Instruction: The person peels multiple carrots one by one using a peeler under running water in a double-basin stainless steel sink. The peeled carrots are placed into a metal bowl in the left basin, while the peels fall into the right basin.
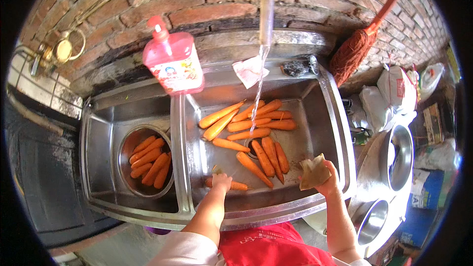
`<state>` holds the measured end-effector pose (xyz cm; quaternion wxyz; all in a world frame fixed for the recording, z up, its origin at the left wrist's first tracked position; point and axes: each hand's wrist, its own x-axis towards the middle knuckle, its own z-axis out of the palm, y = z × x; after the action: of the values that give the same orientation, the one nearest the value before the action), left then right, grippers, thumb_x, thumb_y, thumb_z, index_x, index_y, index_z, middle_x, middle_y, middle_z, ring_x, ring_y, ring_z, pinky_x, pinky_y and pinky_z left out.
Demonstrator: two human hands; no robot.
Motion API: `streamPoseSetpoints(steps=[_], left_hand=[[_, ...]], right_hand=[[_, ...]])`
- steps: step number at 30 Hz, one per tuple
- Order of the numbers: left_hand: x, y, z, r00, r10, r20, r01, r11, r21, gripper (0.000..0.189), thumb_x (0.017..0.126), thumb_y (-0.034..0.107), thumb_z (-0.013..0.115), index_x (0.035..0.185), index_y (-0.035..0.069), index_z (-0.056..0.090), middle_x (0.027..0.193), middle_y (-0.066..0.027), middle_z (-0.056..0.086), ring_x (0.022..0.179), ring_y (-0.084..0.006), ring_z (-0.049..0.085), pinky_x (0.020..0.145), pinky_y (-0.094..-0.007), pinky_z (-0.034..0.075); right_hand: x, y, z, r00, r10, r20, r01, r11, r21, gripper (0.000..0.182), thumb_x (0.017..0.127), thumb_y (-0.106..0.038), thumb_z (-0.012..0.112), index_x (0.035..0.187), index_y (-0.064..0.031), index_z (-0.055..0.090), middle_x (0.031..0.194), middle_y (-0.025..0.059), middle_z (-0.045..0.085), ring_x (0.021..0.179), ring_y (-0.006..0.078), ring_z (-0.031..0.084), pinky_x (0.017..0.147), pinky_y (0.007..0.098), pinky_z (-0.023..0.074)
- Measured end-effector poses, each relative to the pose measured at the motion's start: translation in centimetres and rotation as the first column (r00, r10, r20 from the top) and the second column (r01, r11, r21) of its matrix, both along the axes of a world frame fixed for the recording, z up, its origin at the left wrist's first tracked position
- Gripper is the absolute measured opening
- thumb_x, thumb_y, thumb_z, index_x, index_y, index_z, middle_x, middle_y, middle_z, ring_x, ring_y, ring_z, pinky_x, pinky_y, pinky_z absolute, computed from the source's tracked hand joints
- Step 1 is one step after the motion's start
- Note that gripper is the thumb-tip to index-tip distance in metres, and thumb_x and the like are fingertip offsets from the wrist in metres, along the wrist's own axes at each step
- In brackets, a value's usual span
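My left hand (221, 181) closes around a carrot (239, 186) low in the right basin of the steel sink (305, 180), near the front wall. In my right hand (330, 184) is a brownish scouring pad (315, 171), held over the right side of that basin. Several carrots (269, 155) lie around the drain, and more carrots (247, 120) are heaped toward the back. Water (257, 92) runs from a tap hose (266, 14) onto them. In the left basin a round metal bowl (122, 162) contains several carrots (149, 159).
A pink pump bottle (173, 62) stands on the divider's back end. A crumpled cloth (249, 71) and a dark scourer (295, 68) lie on the back ledge. At right are a red broom (354, 55), white bags (395, 85) and two metal basins (401, 159) (373, 218).
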<state>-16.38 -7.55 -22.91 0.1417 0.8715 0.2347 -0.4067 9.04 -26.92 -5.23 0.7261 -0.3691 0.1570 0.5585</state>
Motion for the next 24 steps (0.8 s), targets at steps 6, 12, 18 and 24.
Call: streamPoseSetpoints(steps=[6,12,18,24], left_hand=[[0.6,0.8,2.9,1.000,0.005,-0.015,-0.008,0.982,-0.188,0.031,0.074,0.023,0.052,0.103,0.011,0.051,0.101,-0.0116,0.054,0.093,-0.0262,0.052,0.080,-0.0401,0.040],[1.3,3.6,6.4,0.600,0.761,0.248,-0.443,0.573,-0.689,0.048,0.069,0.030,0.061,0.104,0.001,0.045,0.094,-0.0124,0.055,0.085,-0.0203,0.054,0.075,-0.0297,0.041],[9.0,4.5,16.9,-0.220,0.868,-0.446,-0.003,-0.458,-0.889,0.043,0.078,0.040,0.049,0.105,0.008,0.042,0.084,-0.0096,0.053,0.063,-0.0237,0.055,0.054,-0.0377,0.048],[14.8,6.0,17.9,-0.225,0.943,-0.245,0.331,-0.163,-0.930,0.046,0.085,0.040,0.029,0.115,0.005,0.035,0.108,-0.0093,0.043,0.098,-0.0207,0.044,0.082,-0.0337,0.037]], right_hand=[[0.7,0.0,0.0,0.998,-0.066,0.009,0.065,0.996,0.057,0.040,0.076,-0.034,0.046,0.105,-0.0067,0.047,0.103,0.0111,0.051,0.096,0.0265,0.047,0.084,0.0463,0.0360],[1.3,2.9,1.1,0.996,-0.082,-0.017,0.084,0.986,0.145,0.038,0.077,-0.030,0.044,0.109,-0.0086,0.047,0.108,0.0096,0.049,0.102,0.0256,0.044,0.087,0.0422,0.0329],[1.8,9.6,4.3,0.948,-0.056,0.313,-0.084,0.905,0.417,0.046,0.079,-0.035,0.041,0.118,-0.0122,0.037,0.120,0.0099,0.039,0.108,0.0242,0.038,0.087,0.0443,0.0310],[-4.3,17.9,7.3,-0.032,0.076,0.997,-0.324,0.942,-0.083,0.040,0.084,-0.032,0.035,0.115,-0.0087,0.043,0.129,0.0147,0.024,0.118,0.0281,0.025,0.096,0.0376,0.0217]])
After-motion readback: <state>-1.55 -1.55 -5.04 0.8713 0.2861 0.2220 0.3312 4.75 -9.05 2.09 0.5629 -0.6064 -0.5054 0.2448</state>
